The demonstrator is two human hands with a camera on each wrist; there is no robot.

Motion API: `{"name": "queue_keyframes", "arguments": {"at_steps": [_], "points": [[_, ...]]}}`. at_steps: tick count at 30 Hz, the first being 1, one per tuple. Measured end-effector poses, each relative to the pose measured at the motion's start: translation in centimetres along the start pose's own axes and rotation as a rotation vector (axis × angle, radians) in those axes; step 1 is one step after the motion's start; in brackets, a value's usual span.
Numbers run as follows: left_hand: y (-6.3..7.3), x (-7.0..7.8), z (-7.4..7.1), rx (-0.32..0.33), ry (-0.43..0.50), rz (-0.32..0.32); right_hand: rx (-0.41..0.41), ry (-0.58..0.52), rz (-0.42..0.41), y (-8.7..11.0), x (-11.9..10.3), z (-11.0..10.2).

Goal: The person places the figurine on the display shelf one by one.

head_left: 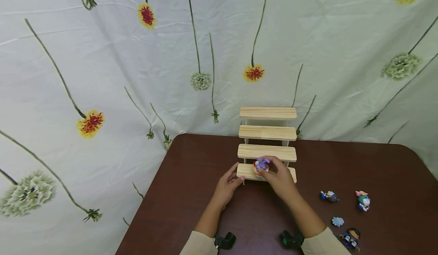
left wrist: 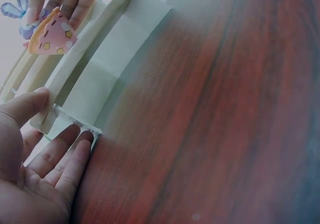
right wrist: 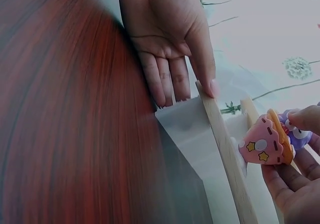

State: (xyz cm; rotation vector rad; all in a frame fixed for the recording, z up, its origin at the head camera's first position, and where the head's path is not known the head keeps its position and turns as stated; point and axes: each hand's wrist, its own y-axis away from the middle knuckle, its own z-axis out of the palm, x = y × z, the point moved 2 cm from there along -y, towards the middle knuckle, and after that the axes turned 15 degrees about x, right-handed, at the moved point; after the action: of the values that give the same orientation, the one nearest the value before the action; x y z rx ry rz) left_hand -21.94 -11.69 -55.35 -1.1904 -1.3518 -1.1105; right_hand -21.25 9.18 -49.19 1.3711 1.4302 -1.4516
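Observation:
A stepped wooden display shelf (head_left: 267, 153) with several pale planks on clear side supports stands at the table's back edge. My left hand (head_left: 227, 186) holds the left end of its lowest plank (head_left: 245, 170), thumb on the plank's front and fingers by the clear support (left wrist: 75, 118). With thumb and fingertips, my right hand (head_left: 280, 177) pinches a purple rabbit figurine (head_left: 261, 164). Its pink, star-marked base (right wrist: 260, 143) has an orange scalloped rim and sits right at the lowest plank.
To the right on the dark table (head_left: 191, 179) lie a small blue-and-white figurine (head_left: 330, 196), another with a pink top (head_left: 362, 201), a pale blue cloud-like piece (head_left: 337, 221) and a dark-haired figurine (head_left: 351, 239). A flowered cloth (head_left: 164, 57) hangs behind.

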Motion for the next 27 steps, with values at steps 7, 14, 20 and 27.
{"name": "queue_keyframes", "arguments": {"at_steps": [7, 14, 20, 27], "points": [[0.0, 0.1, 0.0, 0.006, 0.008, -0.004, 0.009, -0.016, -0.012, -0.1, -0.1, 1.0], [-0.1, -0.1, 0.0, 0.005, 0.011, -0.001, 0.021, 0.012, -0.026, 0.0, 0.0, 1.2], [-0.2, -0.2, -0.1, 0.002, 0.010, 0.005, 0.015, 0.026, -0.028, 0.0, 0.1, 1.2], [0.0, 0.0, -0.1, 0.001, 0.012, 0.007, 0.001, 0.028, -0.016, 0.0, 0.2, 1.1]]}}
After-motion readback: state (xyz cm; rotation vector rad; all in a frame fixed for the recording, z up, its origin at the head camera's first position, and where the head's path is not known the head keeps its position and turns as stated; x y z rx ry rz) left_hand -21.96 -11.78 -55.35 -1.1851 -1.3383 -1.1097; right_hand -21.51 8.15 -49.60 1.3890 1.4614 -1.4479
